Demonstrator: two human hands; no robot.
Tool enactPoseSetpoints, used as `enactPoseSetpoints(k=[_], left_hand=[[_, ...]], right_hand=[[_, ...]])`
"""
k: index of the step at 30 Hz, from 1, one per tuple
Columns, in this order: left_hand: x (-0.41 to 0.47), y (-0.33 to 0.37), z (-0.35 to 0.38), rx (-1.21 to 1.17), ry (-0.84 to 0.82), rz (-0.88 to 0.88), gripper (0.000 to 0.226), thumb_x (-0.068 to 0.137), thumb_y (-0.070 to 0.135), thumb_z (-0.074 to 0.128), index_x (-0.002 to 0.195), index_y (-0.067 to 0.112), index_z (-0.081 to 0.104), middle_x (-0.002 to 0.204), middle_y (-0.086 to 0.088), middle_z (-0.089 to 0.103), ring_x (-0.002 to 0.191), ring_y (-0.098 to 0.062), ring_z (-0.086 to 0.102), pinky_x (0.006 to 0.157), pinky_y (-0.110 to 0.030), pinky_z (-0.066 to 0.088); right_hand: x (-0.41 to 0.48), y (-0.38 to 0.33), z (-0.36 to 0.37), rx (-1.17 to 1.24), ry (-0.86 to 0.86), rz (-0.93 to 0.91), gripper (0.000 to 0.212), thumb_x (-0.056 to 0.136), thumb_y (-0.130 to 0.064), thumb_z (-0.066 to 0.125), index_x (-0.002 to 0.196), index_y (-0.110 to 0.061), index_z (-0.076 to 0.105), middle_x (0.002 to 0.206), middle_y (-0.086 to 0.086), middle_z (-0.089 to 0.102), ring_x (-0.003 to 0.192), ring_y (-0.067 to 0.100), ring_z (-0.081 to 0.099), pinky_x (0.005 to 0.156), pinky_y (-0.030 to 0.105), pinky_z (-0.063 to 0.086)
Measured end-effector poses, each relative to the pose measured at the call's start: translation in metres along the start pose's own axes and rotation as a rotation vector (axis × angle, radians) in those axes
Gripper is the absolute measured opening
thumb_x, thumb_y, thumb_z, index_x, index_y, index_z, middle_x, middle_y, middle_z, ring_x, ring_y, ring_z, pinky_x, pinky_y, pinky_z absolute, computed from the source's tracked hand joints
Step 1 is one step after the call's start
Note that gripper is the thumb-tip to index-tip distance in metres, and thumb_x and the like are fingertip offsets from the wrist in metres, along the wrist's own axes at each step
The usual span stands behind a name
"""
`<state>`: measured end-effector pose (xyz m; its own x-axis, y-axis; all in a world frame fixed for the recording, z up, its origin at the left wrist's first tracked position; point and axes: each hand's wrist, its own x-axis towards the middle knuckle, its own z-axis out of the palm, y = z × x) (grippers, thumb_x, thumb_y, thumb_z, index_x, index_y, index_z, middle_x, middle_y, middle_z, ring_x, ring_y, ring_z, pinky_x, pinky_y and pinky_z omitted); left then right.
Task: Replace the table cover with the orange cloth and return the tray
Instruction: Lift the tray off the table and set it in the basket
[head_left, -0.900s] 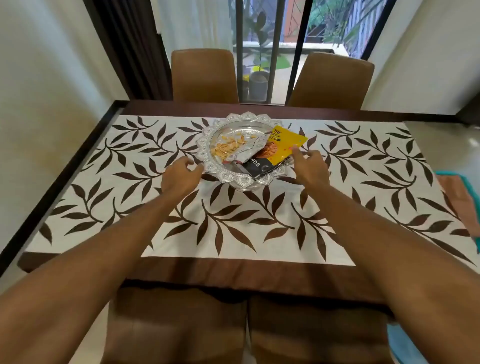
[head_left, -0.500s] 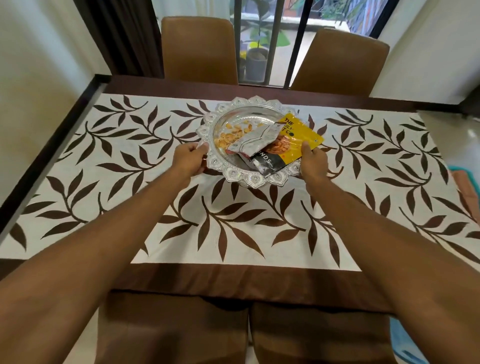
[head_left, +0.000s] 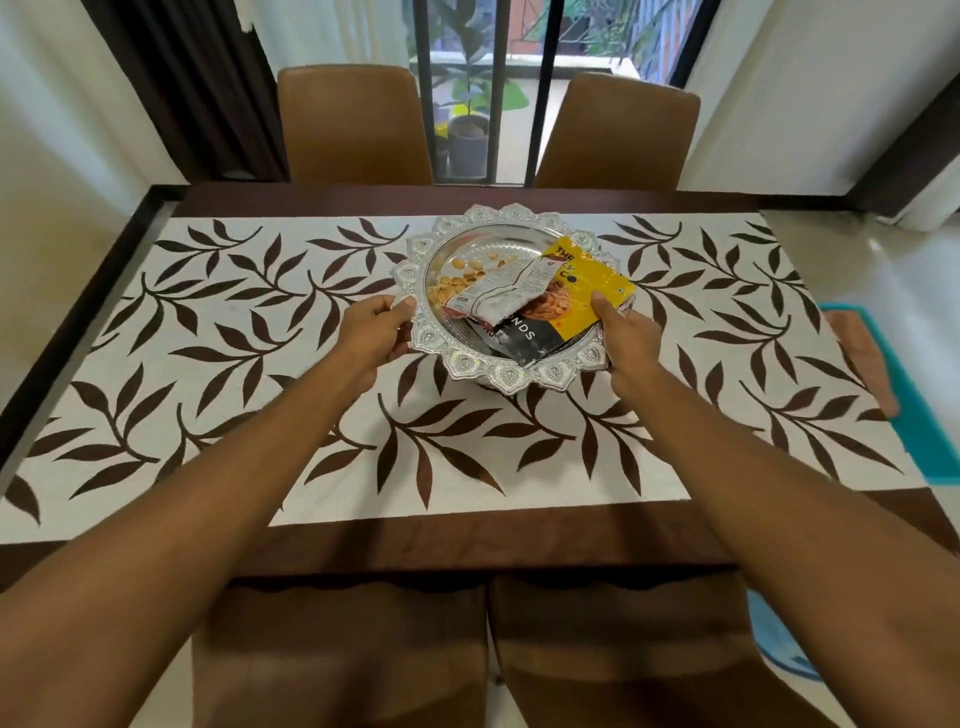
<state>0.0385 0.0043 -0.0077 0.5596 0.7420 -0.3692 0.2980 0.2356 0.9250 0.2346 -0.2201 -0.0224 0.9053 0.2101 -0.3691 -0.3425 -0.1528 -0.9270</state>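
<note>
A round silver tray (head_left: 470, 364) with an ornate scalloped rim holds loose nuts and snack packets, one of them yellow and black (head_left: 576, 306). It is lifted slightly and tilted toward me above the white table cover (head_left: 218, 332) printed with brown leaves. My left hand (head_left: 371, 335) grips the tray's left rim. My right hand (head_left: 626, 335) grips the right rim, thumb pressing on the yellow packet. An orange cloth (head_left: 860, 358) lies on something teal past the table's right end.
Two brown chairs (head_left: 353, 124) stand at the far side before a barred window with potted plants. Two more chair backs (head_left: 343, 654) sit tucked under the near edge. A wall runs along the left side of the table.
Both hands went from reaching beside the tray to gripping its rim. The tray has come up off the cover and nearer to me.
</note>
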Motion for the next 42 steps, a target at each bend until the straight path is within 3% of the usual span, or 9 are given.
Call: enactPoseSetpoints(k=[4,7,10,12,16,21,25,31,42], left_hand=[[-0.053,-0.002,0.032,-0.031,-0.071,0.010,0.012,0.096,0.024,0.065,0.091,0.014,0.066,0.085,-0.007,0.064,0.067,-0.013,0.055,0.052,-0.018,0.046],[-0.098,-0.013,0.061,-0.052,-0.113,0.001,0.010,0.096,0.023,0.064,0.090,0.015,0.065,0.081,-0.002,0.065,0.063,-0.009,0.055,0.055,-0.020,0.045],[-0.149,-0.028,0.099,-0.069,-0.137,-0.015,0.011,0.098,0.020,0.062,0.089,0.016,0.065,0.068,0.007,0.068,0.056,-0.002,0.060,0.051,-0.017,0.048],[-0.184,-0.038,0.132,-0.053,-0.166,-0.010,0.012,0.098,0.020,0.062,0.087,0.016,0.063,0.066,0.007,0.066,0.055,-0.002,0.059,0.051,-0.016,0.049],[-0.252,-0.062,0.206,-0.002,-0.193,0.004,0.012,0.097,0.025,0.064,0.087,0.019,0.062,0.069,0.006,0.058,0.059,-0.006,0.053,0.056,-0.018,0.046],[-0.326,-0.091,0.301,-0.007,-0.300,0.011,0.011,0.097,0.024,0.064,0.095,0.014,0.067,0.081,-0.001,0.071,0.068,-0.013,0.065,0.055,-0.022,0.050],[-0.373,-0.110,0.377,0.035,-0.404,-0.042,0.010,0.098,0.026,0.062,0.093,0.018,0.065,0.066,0.005,0.059,0.060,-0.007,0.049,0.053,-0.019,0.043],[-0.407,-0.124,0.462,0.102,-0.501,-0.077,0.012,0.098,0.027,0.062,0.087,0.023,0.063,0.063,0.009,0.060,0.057,-0.003,0.049,0.056,-0.018,0.043],[-0.417,-0.164,0.641,0.198,-0.603,-0.138,0.014,0.099,0.024,0.060,0.087,0.018,0.063,0.055,0.009,0.055,0.052,-0.006,0.042,0.047,-0.018,0.036]], right_hand=[[-0.033,-0.001,-0.060,-0.018,0.089,-0.033,0.049,0.093,-0.050,0.067,0.088,-0.001,0.065,0.085,0.008,0.058,0.078,0.019,0.054,0.067,0.030,0.045],[-0.061,0.003,-0.112,0.015,0.077,-0.006,0.043,0.100,-0.053,0.054,0.084,-0.014,0.066,0.093,0.003,0.067,0.084,0.017,0.061,0.074,0.029,0.048],[-0.080,0.015,-0.177,0.046,0.091,-0.021,0.042,0.105,-0.051,0.042,0.105,-0.018,0.068,0.098,-0.006,0.067,0.084,0.007,0.060,0.071,0.019,0.049],[-0.090,0.024,-0.228,0.053,0.113,-0.038,0.040,0.106,-0.047,0.042,0.117,-0.019,0.067,0.100,-0.009,0.063,0.088,0.007,0.057,0.076,0.024,0.045],[-0.107,0.050,-0.337,0.041,0.134,-0.043,0.028,0.103,-0.037,0.049,0.084,-0.021,0.062,0.088,0.001,0.062,0.081,0.015,0.052,0.075,0.034,0.039],[-0.131,0.065,-0.466,0.070,0.211,-0.055,0.019,0.094,-0.034,0.057,0.083,-0.020,0.065,0.089,0.006,0.070,0.080,0.022,0.061,0.072,0.040,0.047],[-0.146,0.079,-0.564,0.042,0.281,-0.012,0.025,0.096,-0.039,0.053,0.086,-0.020,0.066,0.086,0.006,0.069,0.079,0.021,0.062,0.072,0.035,0.046],[-0.155,0.106,-0.659,0.153,0.379,0.024,0.027,0.104,-0.025,0.046,0.086,-0.014,0.064,0.086,0.009,0.069,0.078,0.023,0.065,0.064,0.027,0.047],[-0.095,0.149,-0.806,0.096,0.537,0.166,0.024,0.097,-0.033,0.050,0.079,-0.019,0.058,0.081,0.007,0.065,0.078,0.024,0.062,0.073,0.037,0.047]])
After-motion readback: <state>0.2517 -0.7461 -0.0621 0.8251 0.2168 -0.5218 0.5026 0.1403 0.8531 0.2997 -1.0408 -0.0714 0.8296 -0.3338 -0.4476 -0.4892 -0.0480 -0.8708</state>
